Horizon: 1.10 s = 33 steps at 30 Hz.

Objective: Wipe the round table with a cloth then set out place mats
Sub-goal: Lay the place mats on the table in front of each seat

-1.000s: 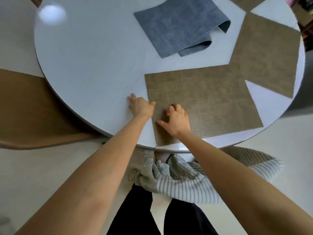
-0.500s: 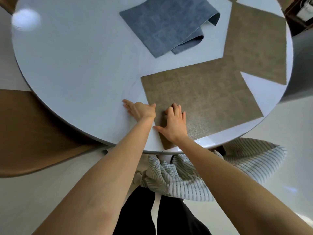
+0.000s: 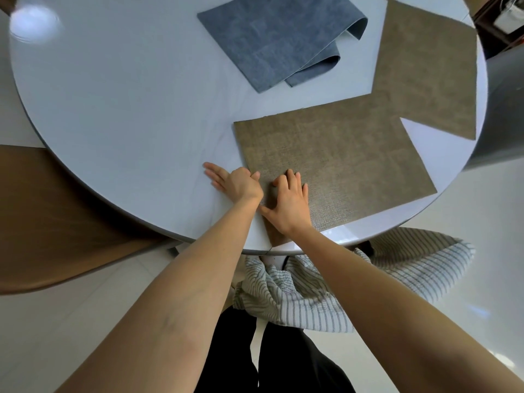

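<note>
Brown place mat (image 3: 334, 163) flat on round table (image 3: 127, 109) | left hand (image 3: 232, 181) flat beside it | right hand (image 3: 289, 204) spread, pressing it

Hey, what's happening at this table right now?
A person is laying place mats on a round table. The right hand presses flat on the near brown mat, while the left hand rests on the tabletop at its edge. Another brown mat lies farther right, and a folded blue-grey mat lies beyond.
</note>
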Tool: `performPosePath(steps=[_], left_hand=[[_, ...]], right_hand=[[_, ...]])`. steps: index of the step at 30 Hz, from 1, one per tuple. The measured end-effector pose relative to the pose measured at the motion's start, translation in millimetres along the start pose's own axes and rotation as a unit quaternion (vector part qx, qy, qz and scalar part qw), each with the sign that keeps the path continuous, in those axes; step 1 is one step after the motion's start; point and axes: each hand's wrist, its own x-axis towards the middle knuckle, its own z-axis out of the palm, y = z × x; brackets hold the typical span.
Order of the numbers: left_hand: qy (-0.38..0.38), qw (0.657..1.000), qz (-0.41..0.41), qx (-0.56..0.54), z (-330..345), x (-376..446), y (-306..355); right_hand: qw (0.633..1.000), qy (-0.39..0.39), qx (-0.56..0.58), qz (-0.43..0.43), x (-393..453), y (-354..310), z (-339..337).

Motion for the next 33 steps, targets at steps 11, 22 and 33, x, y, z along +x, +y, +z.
performPosePath(steps=[11,22,33], left_hand=[[-0.011,0.999,0.0,0.03,-4.5,-4.0,2.8],[-0.117,0.896,0.187,0.385,-12.5,-11.5,-17.5],[-0.162,0.855,0.234,0.434,-91.5,8.2,19.8]], right_hand=[[1.0,0.006,0.0,-0.007,-1.5,2.3,6.7],[0.989,-0.12,-0.075,0.03,-10.9,20.0,0.0],[0.996,-0.077,0.018,0.046,18.9,11.4,-63.1]])
